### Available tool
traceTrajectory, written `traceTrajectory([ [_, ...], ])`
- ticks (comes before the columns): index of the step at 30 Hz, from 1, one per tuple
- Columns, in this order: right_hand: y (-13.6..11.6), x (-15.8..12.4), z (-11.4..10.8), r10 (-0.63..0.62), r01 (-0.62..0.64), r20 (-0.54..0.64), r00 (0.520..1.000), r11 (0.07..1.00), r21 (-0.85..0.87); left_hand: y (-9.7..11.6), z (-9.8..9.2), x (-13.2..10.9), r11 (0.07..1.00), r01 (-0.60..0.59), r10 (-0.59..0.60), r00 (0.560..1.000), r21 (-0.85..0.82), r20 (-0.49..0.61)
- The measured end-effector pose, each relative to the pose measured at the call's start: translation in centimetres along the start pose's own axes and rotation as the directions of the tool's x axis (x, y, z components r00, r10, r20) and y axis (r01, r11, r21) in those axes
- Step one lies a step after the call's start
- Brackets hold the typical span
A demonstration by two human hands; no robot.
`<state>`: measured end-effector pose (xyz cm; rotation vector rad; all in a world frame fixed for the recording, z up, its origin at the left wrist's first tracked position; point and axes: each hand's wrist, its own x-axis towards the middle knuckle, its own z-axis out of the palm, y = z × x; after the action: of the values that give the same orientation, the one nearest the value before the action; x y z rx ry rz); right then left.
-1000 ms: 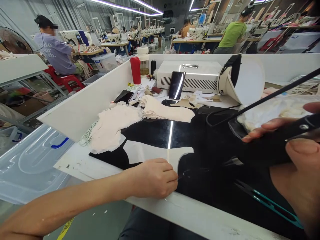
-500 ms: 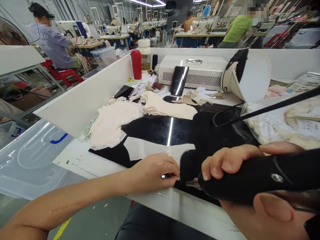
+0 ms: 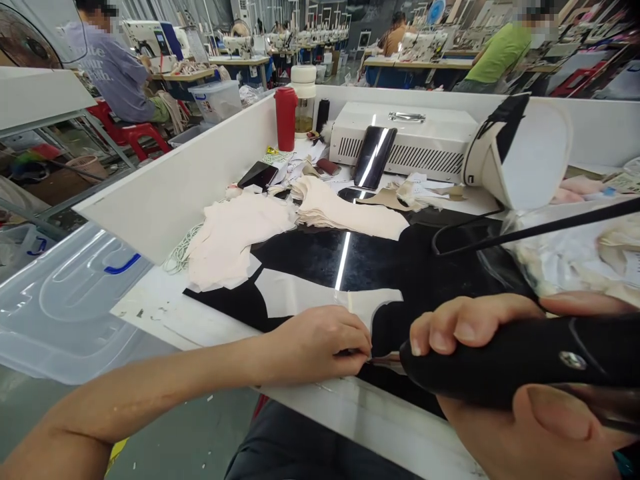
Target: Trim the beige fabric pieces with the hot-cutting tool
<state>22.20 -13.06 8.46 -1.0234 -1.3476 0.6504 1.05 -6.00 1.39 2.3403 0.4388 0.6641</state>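
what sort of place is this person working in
Probably a sewing workshop or factory floor: rows of sewing machines stand on tables in the background, a co-worker in a lilac shirt sits by one, and stacked pale cut pieces, perhaps fabric, lie on the near worktable.
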Motion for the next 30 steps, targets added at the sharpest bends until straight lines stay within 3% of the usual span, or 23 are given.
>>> traceTrajectory([
  [6, -0.3, 0.1, 2.1, 0.022, 0.035, -0.202, 0.979, 0.96, 0.276, -0.2, -0.8, 0.2, 1.0, -0.009, 0.009, 1.0, 0.01, 0.028],
  [11, 0.5, -0.2, 2.7, -0.003, 0.105, -0.215, 0.977, 0.879, 0.466, 0.1, -1.2, 0.7, 0.996, 0.012, -0.018, 0.998, 0.093, 0.065],
  [18, 0.4, -0.3, 2.4, 0.016, 0.096, -0.242, 0.97, 0.891, 0.443, 0.3, -0.9, 1.0, 0.98, -0.011, 0.003, 0.999, 0.201, 0.038],
  [22, 0.6, -0.2, 2.4, -0.003, 0.1, -0.207, 0.978, 0.883, 0.458, -0.1, -0.5, 0.8, 0.955, -0.119, 0.126, 0.992, 0.272, -0.009],
  [30, 0.7, -0.3, 2.5, 0.018, 0.083, -0.214, 0.977, 0.887, 0.454, -0.6, -0.7, 0.8, 0.911, -0.284, 0.279, 0.958, 0.3, 0.061],
])
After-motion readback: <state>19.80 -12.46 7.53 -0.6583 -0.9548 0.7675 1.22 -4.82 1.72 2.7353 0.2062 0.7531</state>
